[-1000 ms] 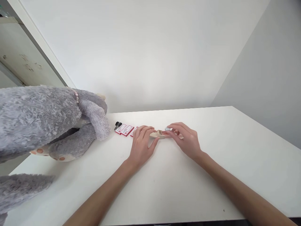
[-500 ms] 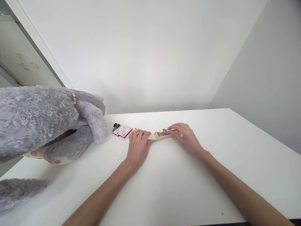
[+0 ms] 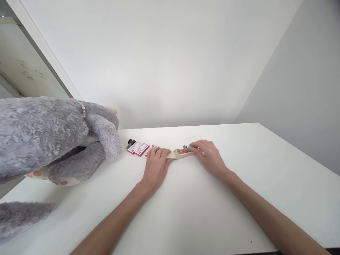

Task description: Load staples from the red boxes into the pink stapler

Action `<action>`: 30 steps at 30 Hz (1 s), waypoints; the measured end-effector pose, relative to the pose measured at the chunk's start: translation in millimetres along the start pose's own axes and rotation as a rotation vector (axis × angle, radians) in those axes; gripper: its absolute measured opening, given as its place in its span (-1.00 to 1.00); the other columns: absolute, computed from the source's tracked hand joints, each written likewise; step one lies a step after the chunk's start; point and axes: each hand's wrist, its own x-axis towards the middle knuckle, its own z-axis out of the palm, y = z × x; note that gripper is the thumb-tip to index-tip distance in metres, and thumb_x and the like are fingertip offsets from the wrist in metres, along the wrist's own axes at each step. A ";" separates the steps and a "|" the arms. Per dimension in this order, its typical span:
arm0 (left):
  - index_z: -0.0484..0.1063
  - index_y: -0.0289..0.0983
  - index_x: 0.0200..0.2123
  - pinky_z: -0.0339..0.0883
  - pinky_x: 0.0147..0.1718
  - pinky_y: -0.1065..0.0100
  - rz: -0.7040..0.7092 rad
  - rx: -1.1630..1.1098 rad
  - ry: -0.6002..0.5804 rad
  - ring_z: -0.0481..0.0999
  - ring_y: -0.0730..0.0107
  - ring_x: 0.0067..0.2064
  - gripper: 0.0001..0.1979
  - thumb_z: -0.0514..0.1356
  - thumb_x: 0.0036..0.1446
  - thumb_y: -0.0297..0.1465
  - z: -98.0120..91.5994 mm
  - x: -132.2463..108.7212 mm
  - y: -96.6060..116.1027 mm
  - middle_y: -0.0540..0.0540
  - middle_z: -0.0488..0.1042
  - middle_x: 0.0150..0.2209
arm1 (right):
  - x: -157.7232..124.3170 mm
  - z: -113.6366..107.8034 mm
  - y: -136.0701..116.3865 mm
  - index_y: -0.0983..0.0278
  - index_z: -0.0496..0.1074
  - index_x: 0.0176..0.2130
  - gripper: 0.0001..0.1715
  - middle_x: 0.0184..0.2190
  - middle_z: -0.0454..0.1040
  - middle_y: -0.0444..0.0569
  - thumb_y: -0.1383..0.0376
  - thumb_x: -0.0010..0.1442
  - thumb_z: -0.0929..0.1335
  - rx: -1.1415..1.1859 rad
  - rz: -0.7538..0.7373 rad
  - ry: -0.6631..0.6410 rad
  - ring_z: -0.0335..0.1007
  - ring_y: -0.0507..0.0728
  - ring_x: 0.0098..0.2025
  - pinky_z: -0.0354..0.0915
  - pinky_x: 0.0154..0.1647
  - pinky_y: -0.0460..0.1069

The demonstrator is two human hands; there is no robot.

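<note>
A small cream case [image 3: 178, 153] lies open at the middle of the white table, its right part divided into compartments with pink inside. My left hand [image 3: 157, 163] is closed on its lid part, thumb at the near edge and fingers on top. My right hand [image 3: 209, 156] pinches a small shiny metal piece [image 3: 187, 147] just over the pink compartment. Left of my left hand lie small red-and-white boxes [image 3: 141, 149], one partly covered by its fingers. A small black object [image 3: 131, 142] sits behind them.
A large grey plush toy [image 3: 53, 134] with a bead string fills the left side of the white table [image 3: 202, 212]. A white wall [image 3: 164, 63] rises behind the table's far edge.
My left hand has shifted very slightly, showing more of the red-and-white box beside it. My right hand and the metal piece have barely moved.
</note>
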 end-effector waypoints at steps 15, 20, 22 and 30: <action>0.41 -0.18 0.03 0.25 0.17 0.01 0.013 -0.023 -0.008 0.32 0.05 0.19 -0.82 0.13 0.41 -0.34 2.3 -0.2 0.5 -0.10 0.55 0.05 | -0.6 -3.8 -5.2 0.08 0.46 -0.08 -0.72 -0.10 0.58 -0.05 0.12 0.49 0.20 0.081 0.089 -0.091 0.43 0.24 -0.05 0.31 0.04 0.18; 0.41 -0.18 0.02 0.26 0.15 0.03 0.011 -0.015 -0.004 0.33 0.06 0.19 -0.82 0.16 0.39 -0.36 3.0 -0.5 0.2 -0.10 0.55 0.04 | -0.7 -3.6 -4.2 0.07 0.47 -0.07 -0.70 -0.08 0.57 -0.04 0.07 0.48 0.20 0.144 0.124 -0.109 0.41 0.25 -0.02 0.36 0.01 0.18; 0.41 -0.19 0.03 0.26 0.16 0.03 0.011 -0.017 -0.008 0.32 0.06 0.18 -0.82 0.15 0.39 -0.36 3.1 -0.6 0.2 -0.10 0.54 0.04 | -0.6 -3.5 -2.9 0.07 0.47 -0.08 -0.69 -0.07 0.56 -0.02 0.07 0.47 0.20 0.167 0.119 -0.122 0.42 0.25 -0.02 0.37 0.00 0.18; 0.40 -0.19 0.03 0.24 0.17 0.03 0.015 -0.022 -0.010 0.30 0.06 0.19 -0.82 0.15 0.40 -0.37 3.6 -0.8 0.0 -0.09 0.54 0.05 | -1.4 -2.6 -1.7 0.05 0.47 -0.05 -0.71 -0.01 0.52 -0.02 0.09 0.47 0.21 0.229 0.121 -0.150 0.45 0.23 -0.03 0.40 0.03 0.19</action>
